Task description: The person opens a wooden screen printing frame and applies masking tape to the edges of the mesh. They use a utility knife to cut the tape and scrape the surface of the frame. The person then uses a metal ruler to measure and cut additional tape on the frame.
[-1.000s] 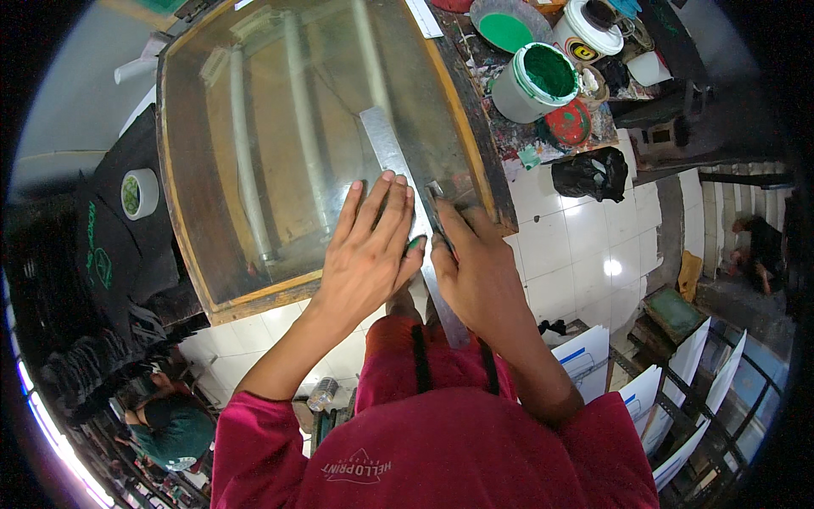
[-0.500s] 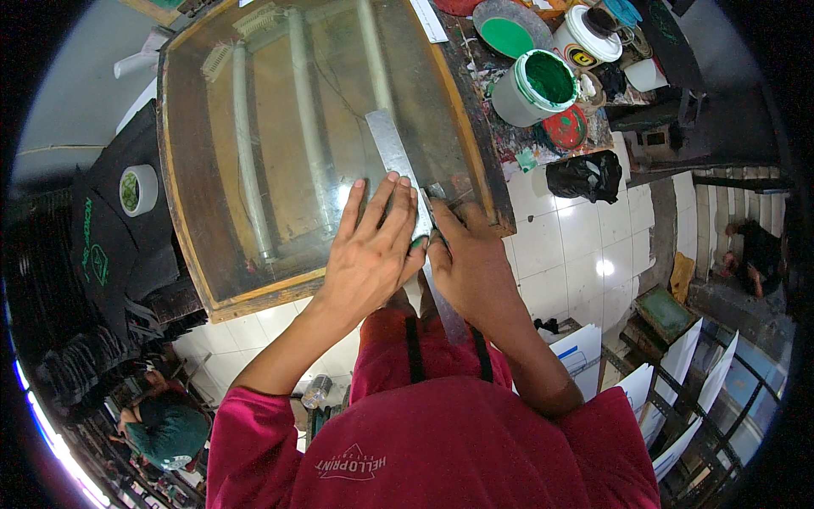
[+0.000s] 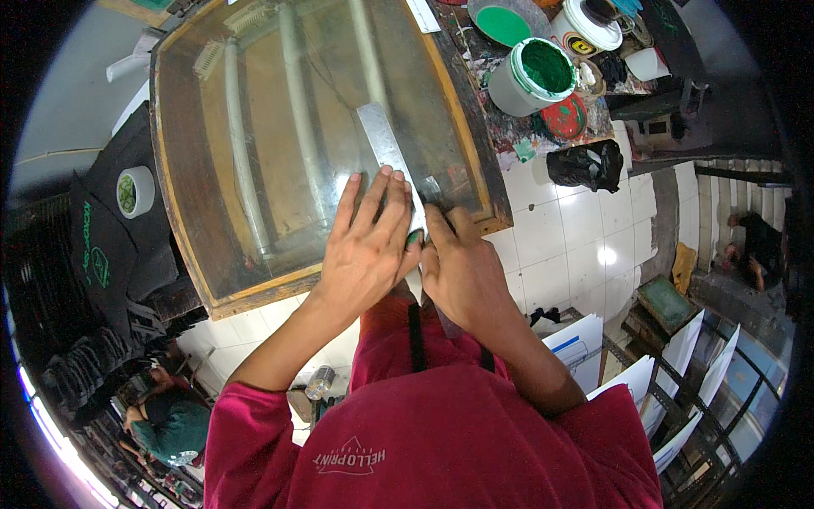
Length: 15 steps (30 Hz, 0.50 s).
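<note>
A long metal ruler (image 3: 381, 136) lies aslant on the glass top of a wood-framed light table (image 3: 280, 161), and its near end passes the table's front edge. My left hand (image 3: 360, 246) rests flat on the ruler, fingers stretched forward and fingertips pressing it to the glass. Close against the ruler's right side is my right hand (image 3: 466, 271), its fingers bent and drawn together near the table's front edge. Whatever it grips is hidden by the fingers. A small greyish scrap (image 3: 432, 182) sits on the glass just beyond my right fingertips.
Right of the table stand an open bucket of green ink (image 3: 546, 69), a red lid (image 3: 565, 117) and a black plastic bag (image 3: 587, 165). A white tape roll (image 3: 136, 192) lies on dark fabric at left. White sheets (image 3: 577, 352) stand in a rack. Other people (image 3: 170, 424) are at lower left and far right.
My right hand has slid slightly toward me along the ruler and covers more of its near end. My left hand keeps its place on the ruler. The whole view has shifted a little.
</note>
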Motion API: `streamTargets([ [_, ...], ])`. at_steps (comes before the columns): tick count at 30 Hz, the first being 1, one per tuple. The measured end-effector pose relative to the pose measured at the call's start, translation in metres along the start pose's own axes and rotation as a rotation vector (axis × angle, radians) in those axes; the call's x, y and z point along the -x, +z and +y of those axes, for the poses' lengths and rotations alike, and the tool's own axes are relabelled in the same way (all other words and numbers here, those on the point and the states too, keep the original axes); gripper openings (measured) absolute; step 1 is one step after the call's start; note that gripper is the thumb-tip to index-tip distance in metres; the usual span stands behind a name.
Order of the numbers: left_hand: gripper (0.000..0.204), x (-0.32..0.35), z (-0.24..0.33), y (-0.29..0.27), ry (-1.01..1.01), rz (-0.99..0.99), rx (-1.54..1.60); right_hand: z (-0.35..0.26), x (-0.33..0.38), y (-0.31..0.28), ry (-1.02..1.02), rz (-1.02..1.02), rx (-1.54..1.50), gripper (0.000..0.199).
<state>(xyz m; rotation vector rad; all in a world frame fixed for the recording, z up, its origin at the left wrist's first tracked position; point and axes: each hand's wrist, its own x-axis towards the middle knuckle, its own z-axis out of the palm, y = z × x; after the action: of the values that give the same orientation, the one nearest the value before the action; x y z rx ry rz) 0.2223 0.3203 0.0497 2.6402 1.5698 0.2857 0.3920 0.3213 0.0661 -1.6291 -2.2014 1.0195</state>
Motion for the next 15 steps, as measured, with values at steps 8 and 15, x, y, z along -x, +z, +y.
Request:
streamTargets([
  [8, 0.057, -0.001, 0.000, -0.003, -0.022, 0.015, -0.002, 0.017, 0.013, -0.003, 0.011, 0.123, -0.183, 0.044],
  [15, 0.057, 0.013, -0.007, -0.007, -0.124, 0.028, 0.143, 0.042, 0.042, -0.001, 0.154, 0.127, -0.438, 0.040],
])
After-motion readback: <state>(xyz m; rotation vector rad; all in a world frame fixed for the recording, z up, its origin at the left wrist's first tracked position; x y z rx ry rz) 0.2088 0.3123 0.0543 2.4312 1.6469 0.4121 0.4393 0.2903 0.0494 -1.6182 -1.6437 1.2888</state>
